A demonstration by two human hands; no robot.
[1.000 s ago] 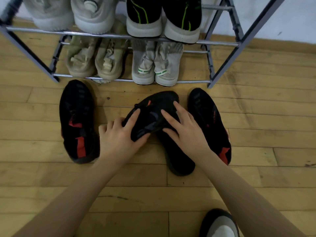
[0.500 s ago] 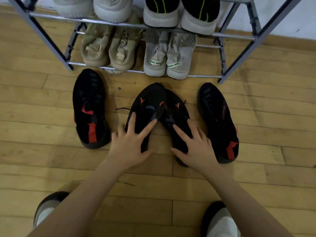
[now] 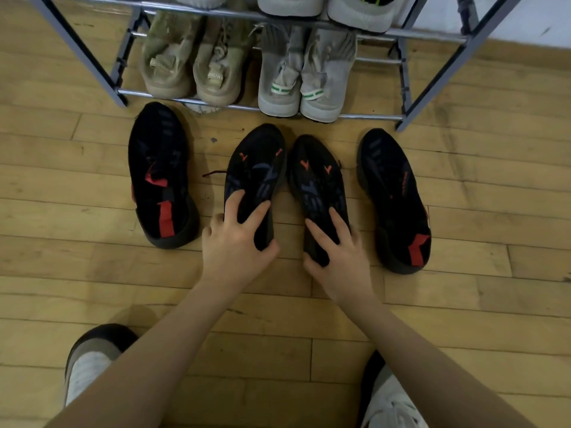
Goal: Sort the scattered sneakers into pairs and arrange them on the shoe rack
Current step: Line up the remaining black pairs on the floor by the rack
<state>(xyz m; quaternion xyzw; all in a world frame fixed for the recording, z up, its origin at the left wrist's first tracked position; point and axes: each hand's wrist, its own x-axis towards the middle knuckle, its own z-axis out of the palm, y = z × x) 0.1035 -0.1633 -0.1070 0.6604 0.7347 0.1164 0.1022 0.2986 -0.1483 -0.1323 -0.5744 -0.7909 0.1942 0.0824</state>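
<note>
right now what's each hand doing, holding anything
Left hand: grips the heel end of the left middle black sneaker.
Right hand: grips the heel end of the right middle black sneaker.

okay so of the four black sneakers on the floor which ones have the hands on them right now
The two middle ones. The left hand holds the left-middle sneaker and the right hand the right-middle sneaker; both have small orange chevrons. The outer sneakers lie untouched.

Four black knit sneakers (image 3: 159,174) with red-orange accents; beige pair (image 3: 191,66), grey green-tabbed pair (image 3: 306,75); honey-yellow wood-plank floor (image 3: 494,211).
</note>
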